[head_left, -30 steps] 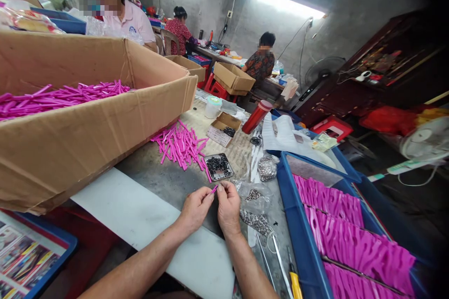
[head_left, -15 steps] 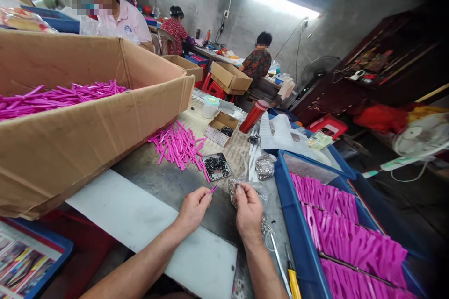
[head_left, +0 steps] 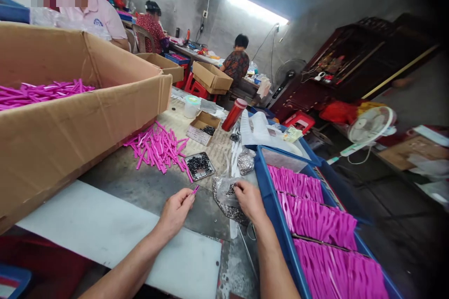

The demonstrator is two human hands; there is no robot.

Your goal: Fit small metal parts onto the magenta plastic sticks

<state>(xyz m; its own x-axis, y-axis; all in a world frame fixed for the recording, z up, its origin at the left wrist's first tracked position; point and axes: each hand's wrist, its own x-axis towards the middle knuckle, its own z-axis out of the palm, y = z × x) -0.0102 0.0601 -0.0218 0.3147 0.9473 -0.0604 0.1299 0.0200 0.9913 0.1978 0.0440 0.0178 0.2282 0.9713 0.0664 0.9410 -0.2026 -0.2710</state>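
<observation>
My left hand [head_left: 174, 211] pinches a short pink plastic stick [head_left: 195, 189] by its end, just above the grey table. My right hand [head_left: 248, 199] is off to the right with its fingertips closed in a clear bag of small silvery metal parts [head_left: 228, 196]; what they grip I cannot make out. A small tray of dark metal parts [head_left: 199, 166] lies just beyond both hands. A loose pile of pink sticks [head_left: 156, 146] lies behind the tray.
A big cardboard box [head_left: 80, 117] holding pink sticks fills the left. A blue crate [head_left: 280, 224] with rows of pink pieces stands at the right. A white board [head_left: 105, 231] lies under my left forearm. A red flask [head_left: 234, 115], small carton [head_left: 203, 127] and seated people lie beyond.
My hands were together on the pink stick; my right hand has left it and gone right into the bag of metal parts. The view has swung to the right.
</observation>
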